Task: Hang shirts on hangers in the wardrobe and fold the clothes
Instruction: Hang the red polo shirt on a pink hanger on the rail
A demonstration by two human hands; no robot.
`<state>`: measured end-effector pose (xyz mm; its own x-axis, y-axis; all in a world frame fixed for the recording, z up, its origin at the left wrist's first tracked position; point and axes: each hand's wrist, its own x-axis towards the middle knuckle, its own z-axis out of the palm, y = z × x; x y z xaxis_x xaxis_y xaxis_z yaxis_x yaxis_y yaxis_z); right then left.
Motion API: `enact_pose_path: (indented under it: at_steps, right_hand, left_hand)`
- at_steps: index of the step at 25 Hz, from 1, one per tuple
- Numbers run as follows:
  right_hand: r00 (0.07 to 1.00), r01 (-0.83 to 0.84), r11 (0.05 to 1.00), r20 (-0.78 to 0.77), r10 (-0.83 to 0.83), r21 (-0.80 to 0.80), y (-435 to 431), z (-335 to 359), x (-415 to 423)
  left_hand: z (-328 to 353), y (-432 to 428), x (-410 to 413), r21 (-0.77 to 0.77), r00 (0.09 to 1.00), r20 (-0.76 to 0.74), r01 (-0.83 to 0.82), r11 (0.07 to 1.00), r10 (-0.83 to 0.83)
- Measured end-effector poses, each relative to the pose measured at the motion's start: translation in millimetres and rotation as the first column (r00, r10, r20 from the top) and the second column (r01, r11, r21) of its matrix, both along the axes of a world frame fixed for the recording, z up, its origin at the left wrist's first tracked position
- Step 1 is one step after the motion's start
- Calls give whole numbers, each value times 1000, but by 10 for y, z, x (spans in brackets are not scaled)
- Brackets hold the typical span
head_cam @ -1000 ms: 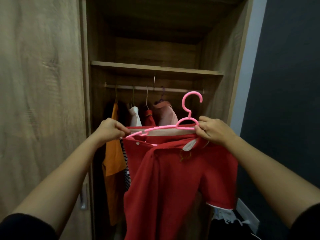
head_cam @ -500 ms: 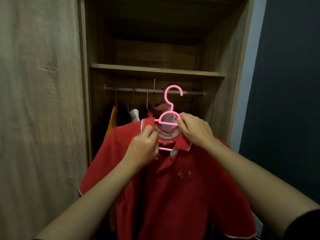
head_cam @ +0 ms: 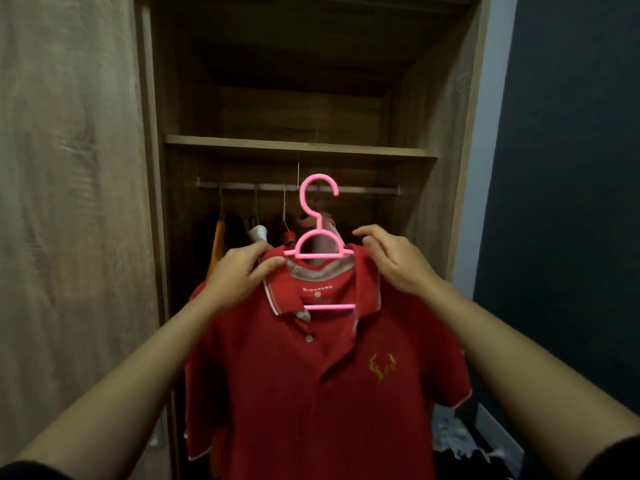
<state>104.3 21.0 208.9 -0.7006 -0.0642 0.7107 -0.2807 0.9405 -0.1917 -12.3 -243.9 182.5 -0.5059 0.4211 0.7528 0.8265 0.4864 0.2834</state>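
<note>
Ok, status from my end. The red polo shirt (head_cam: 311, 393) is on the pink hanger (head_cam: 318, 254), held up in the wardrobe opening. Its front faces me, and the hanger's lower bar shows across the open collar.

- **Grip:** the left hand (head_cam: 239, 275) pinches the collar edge between thumb and fingers at the hanger's left end. The right hand (head_cam: 394, 261) sits at the right shoulder seam with fingers curled. I can't tell if it clamps fabric or only touches it.
- **Hook:** it crosses the rail (head_cam: 363, 190) in view. I can't confirm it's over the rail.
- **Edges:** the shelf (head_cam: 298, 147) lip sits just above the rail, so there's little room over the hook. The wardrobe door (head_cam: 69, 202) fills the left, with its edge near the left forearm. The side panel (head_cam: 426, 168) is near the right hand, and the dark wall (head_cam: 571, 168) lies beyond it.
- **Rail:** hung clothes bunch on its left half, with the orange garment (head_cam: 218, 244) furthest left and pale and reddish pieces behind the shirt. The rail's metal shows uncovered from the hook to the side panel.
- **Low right:** a clothes pile (head_cam: 460, 441) lies beside the shirt's sleeve.
</note>
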Motion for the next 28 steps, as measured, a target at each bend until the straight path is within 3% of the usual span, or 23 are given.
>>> enact_pose_path:
  at_steps: [3,9,14,18,22,25,28]
  right_hand:
    - [989,120,991,83,-125,64,318,-88,97]
    - [969,164,977,162,-186,137,194,-150,-25]
    - [984,168,985,71,-166,-25,214,-123,-27]
    - [982,189,981,13,-189,-41,260,-82,23]
    - [987,157,987,28,-156,-43,361,-147,74]
    - [990,133,991,54,-133,-14,300,-133,27]
    - [992,112,993,62,-110,-24,306,-122,-17]
  left_hand:
    - [83,-115,-43,42,999,39,22,999,-23]
    - [105,61,24,-37,997,27,68,997,-67]
    - [208,-72,-55,38,998,64,27,999,-29]
    - [79,-350,-186,-225,976,218,65,972,-14]
    - [-123,-589,-271,-208,891,452,156,966,-47]
    - [-162,-670,-289,-192,853,519,176,966,-52]
    - [-20,-654,-156,-160,782,606,299,941,-146]
